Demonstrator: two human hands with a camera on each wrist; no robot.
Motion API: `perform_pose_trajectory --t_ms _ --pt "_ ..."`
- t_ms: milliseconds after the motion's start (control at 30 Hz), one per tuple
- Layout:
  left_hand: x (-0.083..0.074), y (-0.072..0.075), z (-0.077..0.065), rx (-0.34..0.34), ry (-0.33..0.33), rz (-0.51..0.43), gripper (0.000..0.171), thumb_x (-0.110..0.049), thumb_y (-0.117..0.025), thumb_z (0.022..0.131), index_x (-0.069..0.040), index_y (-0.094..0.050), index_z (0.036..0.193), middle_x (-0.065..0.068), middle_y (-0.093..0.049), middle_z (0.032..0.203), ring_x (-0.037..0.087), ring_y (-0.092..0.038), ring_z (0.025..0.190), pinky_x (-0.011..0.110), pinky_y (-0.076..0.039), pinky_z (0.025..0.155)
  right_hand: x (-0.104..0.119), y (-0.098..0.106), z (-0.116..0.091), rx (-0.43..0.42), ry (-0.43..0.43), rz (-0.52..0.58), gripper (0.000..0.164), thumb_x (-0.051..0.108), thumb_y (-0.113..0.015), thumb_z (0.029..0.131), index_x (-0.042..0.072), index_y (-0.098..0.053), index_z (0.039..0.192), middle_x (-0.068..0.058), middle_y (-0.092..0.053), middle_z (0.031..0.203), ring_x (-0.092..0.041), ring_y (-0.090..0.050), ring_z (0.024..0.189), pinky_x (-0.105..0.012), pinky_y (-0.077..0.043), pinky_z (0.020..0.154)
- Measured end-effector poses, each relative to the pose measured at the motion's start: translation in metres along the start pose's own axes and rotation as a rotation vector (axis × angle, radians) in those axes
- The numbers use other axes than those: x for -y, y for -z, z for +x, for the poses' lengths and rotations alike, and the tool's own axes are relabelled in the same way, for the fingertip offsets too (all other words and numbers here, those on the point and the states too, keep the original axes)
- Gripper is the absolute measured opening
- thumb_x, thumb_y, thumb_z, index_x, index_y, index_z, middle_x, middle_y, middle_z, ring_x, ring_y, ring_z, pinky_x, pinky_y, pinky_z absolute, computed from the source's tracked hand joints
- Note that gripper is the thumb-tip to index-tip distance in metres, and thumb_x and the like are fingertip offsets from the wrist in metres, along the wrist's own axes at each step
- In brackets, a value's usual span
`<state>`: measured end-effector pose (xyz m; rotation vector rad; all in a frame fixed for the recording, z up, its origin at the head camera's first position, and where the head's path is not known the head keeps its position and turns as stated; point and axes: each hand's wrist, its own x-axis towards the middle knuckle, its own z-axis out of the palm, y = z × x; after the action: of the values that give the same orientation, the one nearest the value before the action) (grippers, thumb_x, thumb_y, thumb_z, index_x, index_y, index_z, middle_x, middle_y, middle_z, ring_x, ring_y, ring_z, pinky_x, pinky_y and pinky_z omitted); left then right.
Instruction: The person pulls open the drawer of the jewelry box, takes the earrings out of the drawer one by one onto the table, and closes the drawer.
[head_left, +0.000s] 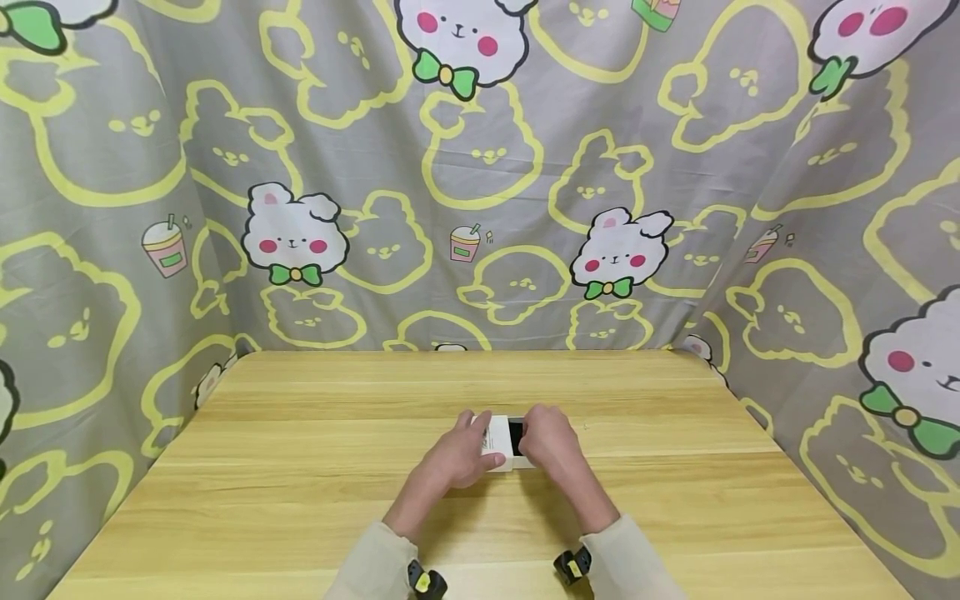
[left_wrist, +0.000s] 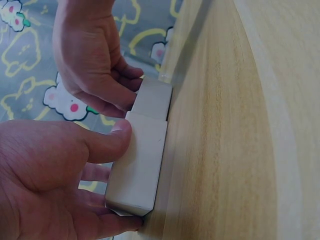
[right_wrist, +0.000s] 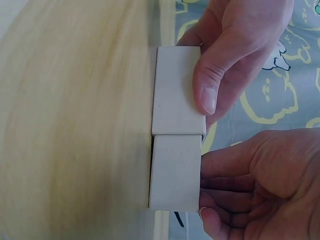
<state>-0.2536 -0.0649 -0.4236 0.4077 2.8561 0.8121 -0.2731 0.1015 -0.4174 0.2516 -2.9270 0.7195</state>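
A small white box lies on the wooden table, its sleeve (head_left: 498, 437) partly slid off an inner tray (right_wrist: 175, 172). Dark contents (head_left: 516, 437) show in the gap between the hands in the head view. My left hand (head_left: 459, 454) grips the sleeve, with the thumb (left_wrist: 120, 137) along its near side and fingers at the far side and left end. At the tray's right end is my right hand (head_left: 550, 437), its curled fingers holding the tray by the rim. Some of its fingertips are hidden behind the tray's wall in the right wrist view.
The wooden table (head_left: 300, 500) spreads around the box on all sides. A grey curtain (head_left: 390, 167) with cartoon prints hangs behind the table and along both sides. Black wrist devices (head_left: 573, 566) sit at both sleeve cuffs.
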Motion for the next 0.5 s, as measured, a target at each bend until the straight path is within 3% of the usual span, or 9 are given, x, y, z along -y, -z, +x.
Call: perform_pose_trajectory --t_ms 500 --pt "0.0 0.0002 0.0016 -0.019 -0.016 0.007 0.075 -0.034 -0.07 0.096 -0.003 -0.036 0.155 0.023 -0.043 0.147 0.026 -0.057 0.089 0.045 -0.053 0.082 0.0009 0.002 -0.0013 -0.023 0.052 -0.017 0.024 -0.012 -0.061 0.066 0.009 -0.064 0.055 -0.001 -0.059 0.057 -0.016 -0.048 0.056 -0.027 -0.038 0.045"
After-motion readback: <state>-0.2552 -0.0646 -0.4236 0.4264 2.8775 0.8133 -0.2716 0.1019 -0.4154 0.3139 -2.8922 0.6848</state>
